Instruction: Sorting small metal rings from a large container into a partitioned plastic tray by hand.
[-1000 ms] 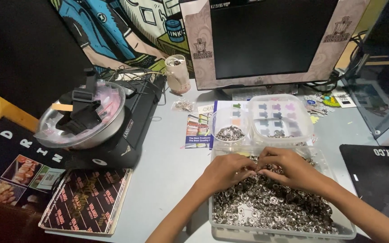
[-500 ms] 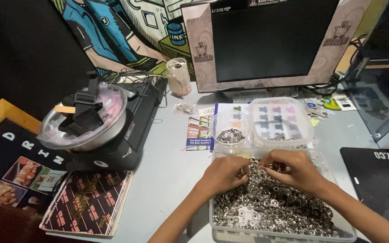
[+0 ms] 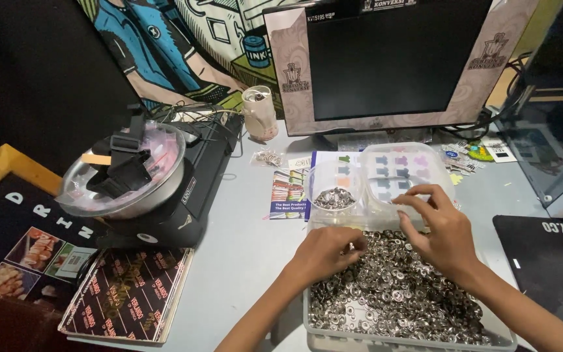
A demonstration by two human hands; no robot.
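While sorting proceeds, clear tray (image 3: 314, 319) of metal rings (image 3: 392, 300) sits nearest on desk (image 3: 242, 261); left hand (image 3: 324, 251) pinches ring, right hand (image 3: 441, 228) fingers apart above; small cup (image 3: 335, 189) beyond awaits careful drop.

We see a pale grey table (image 3: 242, 261) set against a wall bearing a colourful comic-style mural (image 3: 184, 45). At the back stands a dark-screened monitor in a patterned beige frame (image 3: 395, 62). Black fabric (image 3: 34, 72) hangs at left, above a yellow wooden edge (image 3: 8, 163). Lighting is dim and even.
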